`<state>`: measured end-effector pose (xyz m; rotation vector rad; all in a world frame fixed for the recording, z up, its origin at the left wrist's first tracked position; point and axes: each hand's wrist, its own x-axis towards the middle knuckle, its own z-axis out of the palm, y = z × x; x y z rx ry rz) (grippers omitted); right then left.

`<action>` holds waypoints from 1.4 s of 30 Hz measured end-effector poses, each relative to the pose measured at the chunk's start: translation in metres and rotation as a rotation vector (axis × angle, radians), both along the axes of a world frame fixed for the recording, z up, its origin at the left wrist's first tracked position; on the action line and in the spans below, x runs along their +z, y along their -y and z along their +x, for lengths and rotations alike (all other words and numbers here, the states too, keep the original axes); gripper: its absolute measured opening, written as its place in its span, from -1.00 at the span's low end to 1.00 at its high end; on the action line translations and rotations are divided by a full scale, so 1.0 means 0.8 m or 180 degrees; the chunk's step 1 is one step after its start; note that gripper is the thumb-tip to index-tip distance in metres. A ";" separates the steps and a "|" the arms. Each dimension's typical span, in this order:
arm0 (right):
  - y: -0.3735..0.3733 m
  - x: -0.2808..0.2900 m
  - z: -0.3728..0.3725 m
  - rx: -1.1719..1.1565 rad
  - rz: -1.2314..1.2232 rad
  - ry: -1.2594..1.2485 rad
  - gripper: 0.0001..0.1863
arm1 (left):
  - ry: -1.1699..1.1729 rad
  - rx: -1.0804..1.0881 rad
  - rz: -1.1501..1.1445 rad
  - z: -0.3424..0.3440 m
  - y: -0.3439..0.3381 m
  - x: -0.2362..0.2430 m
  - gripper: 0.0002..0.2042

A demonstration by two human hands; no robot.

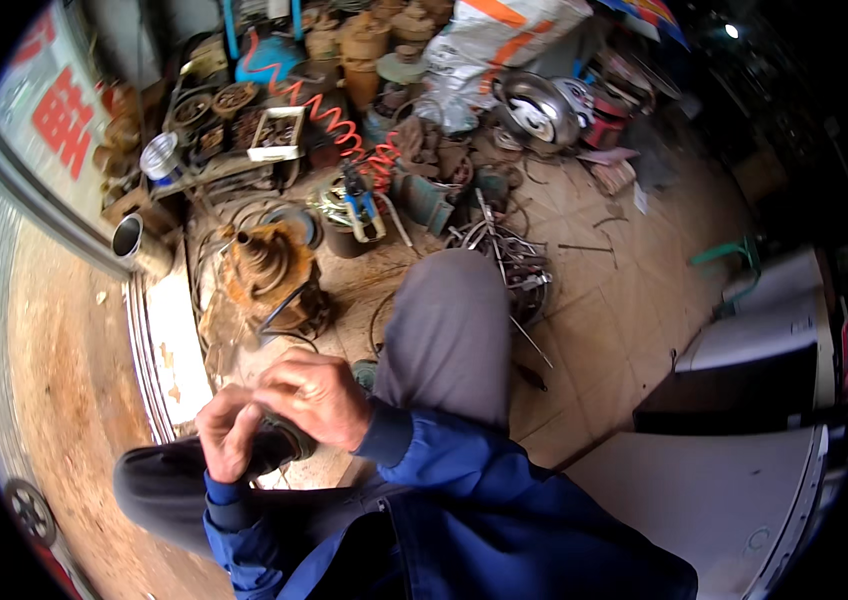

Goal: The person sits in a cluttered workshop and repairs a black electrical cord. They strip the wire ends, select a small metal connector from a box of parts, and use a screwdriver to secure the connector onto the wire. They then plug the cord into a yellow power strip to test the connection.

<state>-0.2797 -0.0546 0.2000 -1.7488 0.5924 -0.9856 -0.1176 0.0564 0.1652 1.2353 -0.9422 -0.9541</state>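
My left hand [228,432] and my right hand [322,396] meet in front of me above my bent legs, fingertips pressed together. Whatever lies between the fingers, if anything, is too small or hidden to make out. Just beyond them stands a rusty, stepped machine part [262,262], like a motor or pump body, on the tiled floor. A tool with a dark shaft [287,305] leans against its near side. Behind it to the right, a blue-handled tool [362,208] sits in a dark pot [346,243].
A heap of metal tools and rods [509,255] lies beyond my knee, with a dark-handled screwdriver [531,376] nearer. Red coiled hose [344,138], a parts box [277,134], a white sack [499,50] and a metal bowl [541,108] crowd the back. White panels [714,500] stand right; a metal cylinder [141,246] left.
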 end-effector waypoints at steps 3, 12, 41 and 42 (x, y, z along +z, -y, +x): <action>-0.009 0.009 -0.001 0.0568 0.0478 0.0617 -0.90 | -0.0503 -0.0243 -0.0250 0.011 -0.011 0.004 -0.72; 0.001 0.050 -0.036 0.1316 0.0660 0.0547 -0.89 | -0.0679 -0.0979 -0.0657 0.032 -0.041 0.031 -0.71; 0.012 -0.439 -0.420 -0.2473 0.4636 -0.0924 -0.51 | -0.0298 0.0157 0.0344 0.083 0.014 0.044 -0.76; 0.000 -0.459 -0.425 -0.2754 0.5246 -0.1098 -0.43 | -0.0297 0.0204 0.0395 0.078 0.015 0.039 -0.77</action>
